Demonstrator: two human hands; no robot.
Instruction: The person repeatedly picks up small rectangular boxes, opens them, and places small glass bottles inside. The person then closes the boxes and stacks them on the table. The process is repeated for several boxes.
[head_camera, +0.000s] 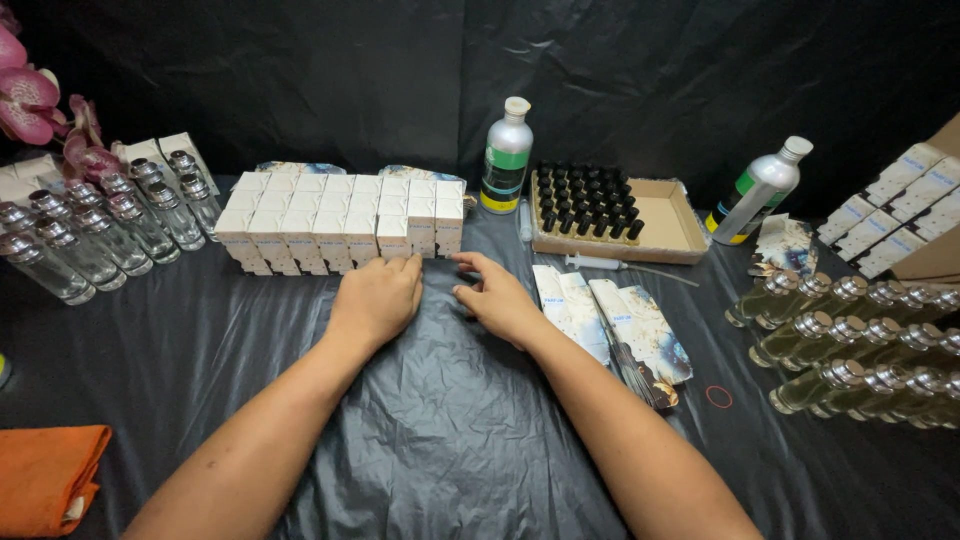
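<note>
My left hand (377, 297) lies palm down on the black plastic sheet (440, 420), its fingertips just in front of a block of several small white cartons (340, 215) standing in rows. My right hand (497, 297) rests beside it, fingers curled toward the left, close to the rightmost cartons. Neither hand holds anything. To the right of my right hand lie flat, unfolded cartons (615, 325) with a marbled print.
Empty clear glass bottles with silver tops (100, 225) stand at the left. Filled bottles (865, 350) lie at the right. A cardboard tray of small black-capped vials (590, 205), two silver bottles (506, 155) (760, 190), a syringe (620, 265), an orange cloth (45, 475) and pink flowers (40, 110) surround them.
</note>
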